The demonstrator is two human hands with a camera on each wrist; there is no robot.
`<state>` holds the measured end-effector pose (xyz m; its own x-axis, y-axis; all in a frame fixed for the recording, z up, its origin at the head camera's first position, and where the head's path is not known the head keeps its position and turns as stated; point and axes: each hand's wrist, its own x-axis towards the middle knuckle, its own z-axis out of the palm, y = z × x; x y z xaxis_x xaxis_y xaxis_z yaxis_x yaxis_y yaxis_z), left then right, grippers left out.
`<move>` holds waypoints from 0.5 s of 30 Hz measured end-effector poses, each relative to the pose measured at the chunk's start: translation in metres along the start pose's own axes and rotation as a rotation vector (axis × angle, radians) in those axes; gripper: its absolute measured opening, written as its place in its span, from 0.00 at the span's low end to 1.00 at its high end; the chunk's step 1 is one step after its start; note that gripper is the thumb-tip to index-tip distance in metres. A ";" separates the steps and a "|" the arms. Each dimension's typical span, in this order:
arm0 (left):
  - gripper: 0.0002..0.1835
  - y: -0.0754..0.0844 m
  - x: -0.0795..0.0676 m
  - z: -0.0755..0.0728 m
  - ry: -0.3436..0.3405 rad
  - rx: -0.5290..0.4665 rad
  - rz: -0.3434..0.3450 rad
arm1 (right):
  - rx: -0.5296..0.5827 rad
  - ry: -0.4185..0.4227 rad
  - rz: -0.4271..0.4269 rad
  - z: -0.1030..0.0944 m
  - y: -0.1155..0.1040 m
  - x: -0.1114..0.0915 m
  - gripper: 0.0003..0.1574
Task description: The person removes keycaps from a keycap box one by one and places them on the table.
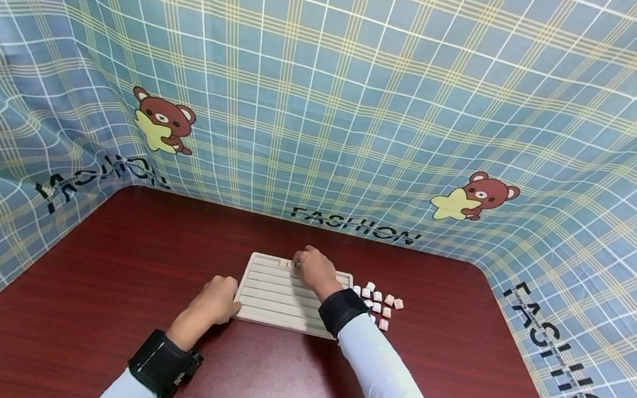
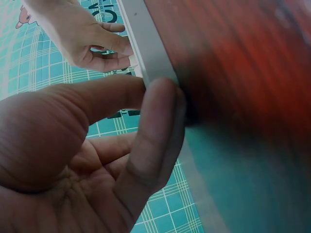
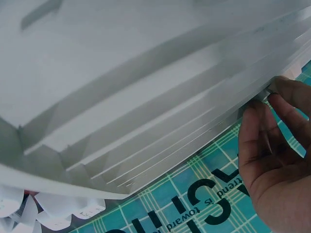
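A pale tray (image 1: 281,303) with several long parallel slots lies on the table. My left hand (image 1: 217,299) pinches its left edge, the thumb and fingers on opposite faces of the rim (image 2: 146,43). At the back row of the tray, my right hand (image 1: 315,270) pinches a small keycap (image 3: 264,93), mostly covered by the fingertips. Just left of that hand, a white keycap (image 1: 284,263) sits in the same row. Right of the tray lie several loose white and pinkish keycaps (image 1: 388,299), some partly hidden by the right forearm.
The dark red table (image 1: 137,259) extends around the tray. A blue checked cloth (image 1: 303,115) with bears and lettering hangs along the back and both sides. Near the tray's right end, keycaps (image 3: 48,213) lie close to its wall.
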<state>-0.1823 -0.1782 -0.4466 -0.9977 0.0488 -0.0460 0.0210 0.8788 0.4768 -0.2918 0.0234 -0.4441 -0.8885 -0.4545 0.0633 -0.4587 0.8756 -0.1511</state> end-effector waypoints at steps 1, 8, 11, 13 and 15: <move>0.09 0.000 0.000 0.000 0.001 -0.002 -0.002 | -0.004 -0.004 0.001 0.000 0.000 0.000 0.09; 0.10 0.001 0.000 -0.001 0.010 0.002 0.006 | -0.010 -0.013 0.007 0.000 -0.003 0.001 0.13; 0.10 0.001 -0.001 -0.001 0.007 0.004 0.011 | -0.022 0.001 0.014 0.000 -0.003 0.000 0.11; 0.10 0.001 -0.001 -0.001 0.011 0.010 0.013 | -0.020 0.006 0.015 0.001 -0.003 0.000 0.10; 0.10 0.000 -0.001 -0.001 0.017 0.013 0.016 | -0.013 0.011 0.011 0.001 -0.003 0.000 0.10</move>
<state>-0.1812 -0.1783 -0.4457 -0.9982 0.0547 -0.0232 0.0377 0.8841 0.4658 -0.2904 0.0210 -0.4448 -0.8937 -0.4426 0.0728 -0.4486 0.8829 -0.1390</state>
